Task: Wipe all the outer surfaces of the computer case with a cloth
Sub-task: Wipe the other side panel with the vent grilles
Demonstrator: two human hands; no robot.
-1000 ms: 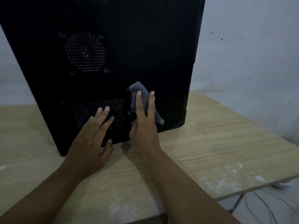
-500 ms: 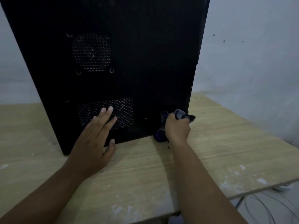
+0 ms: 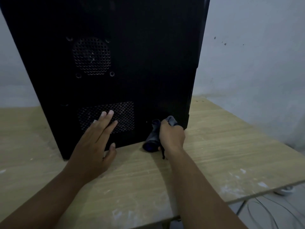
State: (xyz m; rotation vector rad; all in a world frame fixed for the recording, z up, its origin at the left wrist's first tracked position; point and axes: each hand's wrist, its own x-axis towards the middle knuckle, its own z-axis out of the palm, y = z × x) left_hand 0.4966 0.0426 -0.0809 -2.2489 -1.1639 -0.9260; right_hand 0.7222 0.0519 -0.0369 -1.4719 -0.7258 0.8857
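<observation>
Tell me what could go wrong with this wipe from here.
The cloth is bunched in the right hand at the computer case's bottom corner, so it may skip flat areas. The left hand lies flat on the lower vent; pushing hard there might bend the mesh or slide the case.

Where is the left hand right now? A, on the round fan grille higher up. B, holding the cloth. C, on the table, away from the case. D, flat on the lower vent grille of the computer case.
D: the left hand lies with straight fingers on the lower vent grille, while the right hand grips the cloth.
</observation>
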